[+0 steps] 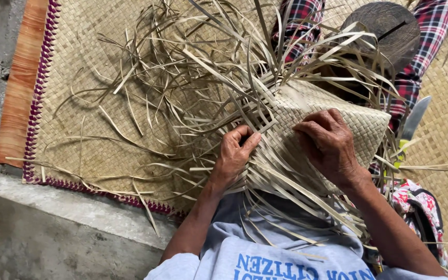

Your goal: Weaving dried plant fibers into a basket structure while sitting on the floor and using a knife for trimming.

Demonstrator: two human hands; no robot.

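The half-woven palm-leaf piece (312, 111) is pinched at its loose strips by the left hand (234, 153) at 9 o'clock and pressed flat-fingered by the right hand (327, 142), over a woven mat (94, 103) bordered by a concrete floor (53, 238).

no packages, labels, signs or screens

woven floor mat (79, 103) w/ purple edge, concrete floor (37, 243)

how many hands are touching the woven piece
2: the left hand pinches loose strips at the edge of the tan woven palm-strip piece; the right hand lies flat on its woven face.
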